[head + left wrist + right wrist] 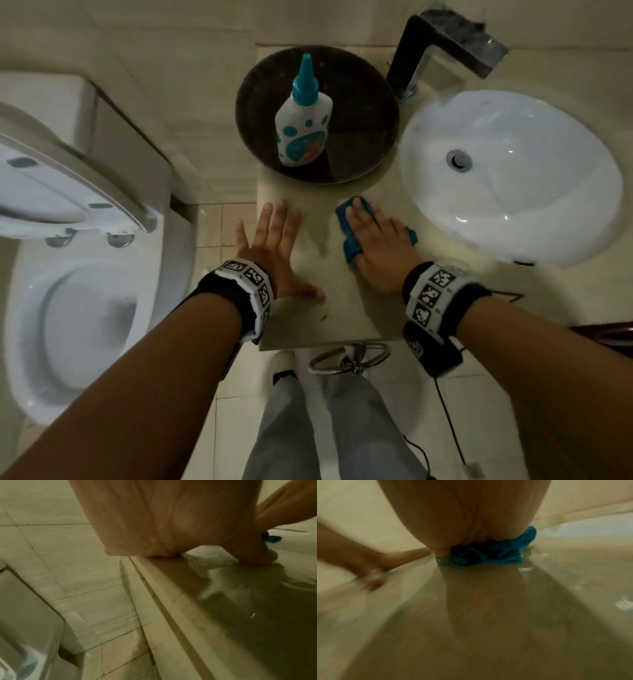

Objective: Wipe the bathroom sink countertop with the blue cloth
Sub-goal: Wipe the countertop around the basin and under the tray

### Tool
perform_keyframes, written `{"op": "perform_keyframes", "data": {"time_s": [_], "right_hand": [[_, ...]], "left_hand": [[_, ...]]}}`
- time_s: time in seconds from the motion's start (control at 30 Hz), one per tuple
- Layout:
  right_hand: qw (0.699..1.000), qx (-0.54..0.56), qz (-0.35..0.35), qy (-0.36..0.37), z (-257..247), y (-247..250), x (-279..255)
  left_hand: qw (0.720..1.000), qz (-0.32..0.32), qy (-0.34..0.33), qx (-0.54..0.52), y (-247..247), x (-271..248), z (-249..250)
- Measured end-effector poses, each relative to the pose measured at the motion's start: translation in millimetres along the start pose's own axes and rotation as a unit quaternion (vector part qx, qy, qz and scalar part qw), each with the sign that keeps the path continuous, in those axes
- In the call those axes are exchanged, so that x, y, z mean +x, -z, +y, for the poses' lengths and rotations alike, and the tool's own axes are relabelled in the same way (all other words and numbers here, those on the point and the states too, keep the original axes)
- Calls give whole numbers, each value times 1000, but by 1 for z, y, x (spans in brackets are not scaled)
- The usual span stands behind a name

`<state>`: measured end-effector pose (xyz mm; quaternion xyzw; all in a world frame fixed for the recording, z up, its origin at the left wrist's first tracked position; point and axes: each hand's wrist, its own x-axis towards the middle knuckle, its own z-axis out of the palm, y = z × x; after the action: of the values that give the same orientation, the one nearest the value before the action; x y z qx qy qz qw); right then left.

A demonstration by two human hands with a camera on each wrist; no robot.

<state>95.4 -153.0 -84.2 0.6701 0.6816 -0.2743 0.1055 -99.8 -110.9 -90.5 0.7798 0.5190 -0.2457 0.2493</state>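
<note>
Blue cloth (349, 233), bunched, flattened under right hand (380, 250), countertop (346, 308)

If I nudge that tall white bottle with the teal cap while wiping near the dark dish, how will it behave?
The bottle stands upright, tall and narrow, inside the dark dish, so a push near its cap would probably tip it. Its body looks like plastic, so it is likely light and unlikely to break. The dish rim may stop it sliding, and the countertop looks wet, so the dish itself might skid.
</note>
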Motion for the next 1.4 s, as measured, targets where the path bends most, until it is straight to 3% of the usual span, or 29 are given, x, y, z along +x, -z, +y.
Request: {"op": "perform_keyframes", "data": {"time_s": [0.13, 0.27, 0.53, 0.67, 0.8, 0.93, 1.03, 1.1, 1.2, 1.4], "right_hand": [[994, -40, -10, 97, -46, -20, -9], [988, -94, 6, 123, -47, -21, 2], [999, -6, 44, -21, 16, 4, 11], [997, 16, 65, -33, 25, 4, 7], [990, 121, 69, -29, 19, 1, -21], [986, 145, 8, 84, -15, -20, -49], [981, 33, -10, 189, -39, -43, -60], [979, -27, -3, 204, -37, -50, -57], [982, -76, 23, 170, -18, -39, -36], [997, -15, 64, -35, 55, -1, -16]], "left_hand": [[1000, 9, -19, 21, -1, 1, -3], [1000, 5, -22, 19, -1, 2, -5], [1000, 15, -18, -11, -2, 0, -4], [997, 49, -8, 52, -7, -10, 2], [999, 43, -17, 11, -33, -36, 15], [998, 62, -3, -17, -50, -43, 25], [997, 73, 3, -15, -54, -40, 25], [997, 75, 6, -18, -55, -38, 24], [998, 61, 17, -20, -52, -38, 26], [998, 38, 10, -39, -48, -38, 25]]}}
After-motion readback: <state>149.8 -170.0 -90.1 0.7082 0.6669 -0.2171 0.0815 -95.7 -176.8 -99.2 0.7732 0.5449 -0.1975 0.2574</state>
